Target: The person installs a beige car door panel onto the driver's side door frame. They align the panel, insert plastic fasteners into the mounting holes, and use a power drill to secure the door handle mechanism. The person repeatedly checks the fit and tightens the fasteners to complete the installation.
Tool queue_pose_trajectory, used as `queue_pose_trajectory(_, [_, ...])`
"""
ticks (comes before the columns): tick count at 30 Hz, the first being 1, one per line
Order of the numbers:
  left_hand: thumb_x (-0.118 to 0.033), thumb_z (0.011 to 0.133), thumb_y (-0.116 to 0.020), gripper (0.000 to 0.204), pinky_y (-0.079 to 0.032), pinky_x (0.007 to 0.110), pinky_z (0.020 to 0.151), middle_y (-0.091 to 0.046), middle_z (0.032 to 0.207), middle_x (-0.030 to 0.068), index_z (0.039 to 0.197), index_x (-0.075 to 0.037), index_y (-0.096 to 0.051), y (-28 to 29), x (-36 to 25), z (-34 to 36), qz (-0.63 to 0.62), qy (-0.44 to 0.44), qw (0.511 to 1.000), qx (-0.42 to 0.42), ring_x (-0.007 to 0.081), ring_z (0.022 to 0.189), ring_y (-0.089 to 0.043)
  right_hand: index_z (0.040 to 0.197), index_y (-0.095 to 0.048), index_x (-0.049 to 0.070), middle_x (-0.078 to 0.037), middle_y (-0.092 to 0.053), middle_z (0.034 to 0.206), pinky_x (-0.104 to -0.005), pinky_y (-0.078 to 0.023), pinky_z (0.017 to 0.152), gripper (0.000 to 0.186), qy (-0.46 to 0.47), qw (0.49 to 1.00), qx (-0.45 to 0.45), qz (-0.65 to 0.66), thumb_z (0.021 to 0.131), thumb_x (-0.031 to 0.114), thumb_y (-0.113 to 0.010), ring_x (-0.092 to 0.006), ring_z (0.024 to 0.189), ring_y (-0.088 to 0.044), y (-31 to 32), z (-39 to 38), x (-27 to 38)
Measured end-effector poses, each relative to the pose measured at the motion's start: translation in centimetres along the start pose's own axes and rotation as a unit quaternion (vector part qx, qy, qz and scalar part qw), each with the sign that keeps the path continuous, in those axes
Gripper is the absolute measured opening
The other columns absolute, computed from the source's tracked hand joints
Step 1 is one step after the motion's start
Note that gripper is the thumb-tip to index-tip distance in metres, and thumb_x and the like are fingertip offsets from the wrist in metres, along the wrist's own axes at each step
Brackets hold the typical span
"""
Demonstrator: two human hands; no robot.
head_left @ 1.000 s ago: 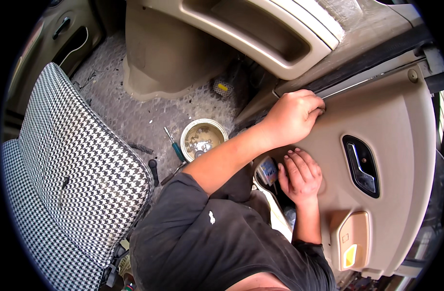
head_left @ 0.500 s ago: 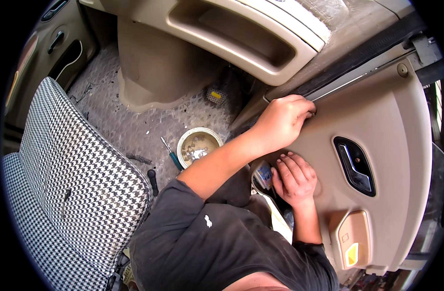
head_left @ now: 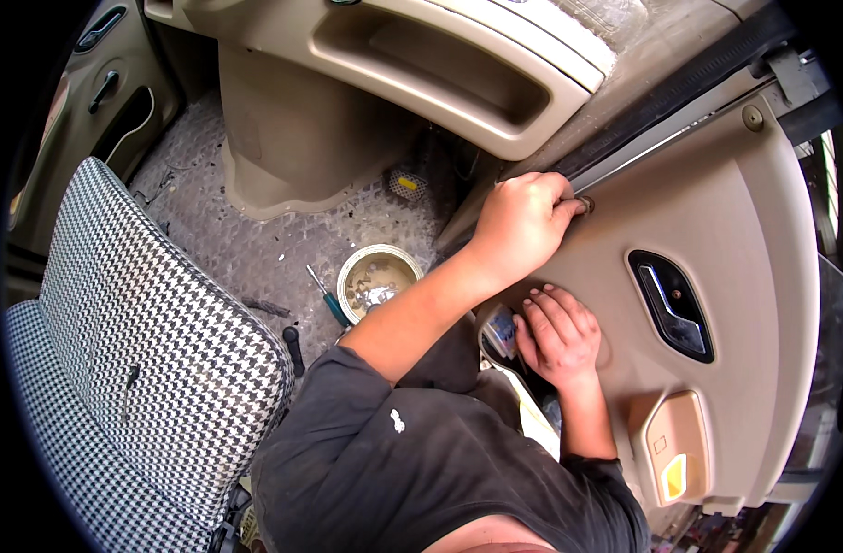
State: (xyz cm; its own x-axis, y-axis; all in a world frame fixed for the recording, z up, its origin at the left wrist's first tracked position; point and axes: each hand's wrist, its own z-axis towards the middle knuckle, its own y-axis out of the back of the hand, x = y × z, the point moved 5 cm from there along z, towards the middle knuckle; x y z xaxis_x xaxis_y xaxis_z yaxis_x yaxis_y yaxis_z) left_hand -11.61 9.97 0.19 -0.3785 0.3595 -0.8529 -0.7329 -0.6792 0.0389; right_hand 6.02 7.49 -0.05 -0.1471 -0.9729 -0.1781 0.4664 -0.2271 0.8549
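My left hand [head_left: 525, 226] reaches across to the upper edge of the beige door panel [head_left: 753, 240]. Its thumb and fingers are pinched together at a small round trim fastener [head_left: 585, 205] set in the panel, and they partly cover it. Lower down, my right hand [head_left: 562, 336] rests with fingers stretched out against the panel, beside the door pocket. It holds nothing. A similar round fastener [head_left: 753, 117] sits at the panel's far corner. The black and chrome inner door handle [head_left: 672, 304] lies right of both hands.
A round tub [head_left: 380, 260] holding small parts stands on the dirty floor, with a green-handled screwdriver [head_left: 333, 302] beside it. A houndstooth seat [head_left: 154, 341] fills the left. The beige dashboard [head_left: 523, 152] juts out ahead. Papers [head_left: 501, 332] stick up from the door pocket.
My left hand has shifted slightly left, and the round fastener now shows at its fingertips. My right hand stays on the panel. The whole view has moved a little.
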Motion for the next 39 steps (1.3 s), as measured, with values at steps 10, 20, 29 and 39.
queue_pose_trajectory(10, [-0.006,0.082,-0.067,0.008,-0.057,0.045,0.071,-0.068,0.081,0.0163,0.089,-0.004,-0.069,-0.4,-2.6,0.3,0.224,-0.179,0.957,0.053,0.0358,0.076,-0.070,0.099,-0.074,0.005,-0.007,-0.072,0.106,-0.0354,-0.055,0.086,0.022,-0.004,1.000,-0.009,0.010,0.079,0.013,-0.080,-0.0253,0.105,-0.070,-0.1,-0.1,0.0])
queue_pose_trajectory(20, [-0.002,0.077,-0.062,0.013,-0.057,0.043,0.069,-0.066,0.084,0.0147,0.090,-0.002,-0.067,-0.3,-2.0,1.0,0.156,-0.207,0.962,0.081,0.0349,0.079,-0.069,0.100,-0.074,0.005,-0.007,-0.073,0.105,-0.0367,-0.056,0.085,0.026,-0.008,1.000,-0.017,0.020,0.076,0.011,-0.082,-0.0280,0.102,-0.071,0.0,-0.1,0.1])
queue_pose_trajectory(29, [-0.003,0.078,-0.063,0.012,-0.057,0.044,0.067,-0.065,0.083,0.0146,0.090,-0.002,-0.065,-0.4,-3.0,1.5,0.228,-0.247,0.932,0.133,0.0355,0.077,-0.068,0.101,-0.074,0.006,-0.006,-0.073,0.107,-0.0354,-0.055,0.086,0.024,-0.007,1.000,-0.012,0.011,0.079,0.014,-0.081,-0.0248,0.106,-0.070,0.0,-0.1,0.0])
queue_pose_trajectory(39, [-0.021,0.082,-0.079,0.026,-0.055,0.045,0.061,-0.067,0.074,0.0144,0.081,-0.005,-0.059,0.1,-2.1,1.1,0.216,-0.138,0.967,-0.013,0.0355,0.068,-0.069,0.101,-0.074,0.007,-0.006,-0.072,0.108,-0.0348,-0.054,0.087,0.023,-0.005,1.000,-0.013,0.008,0.081,0.016,-0.080,-0.0236,0.107,-0.070,-0.3,-0.2,0.1])
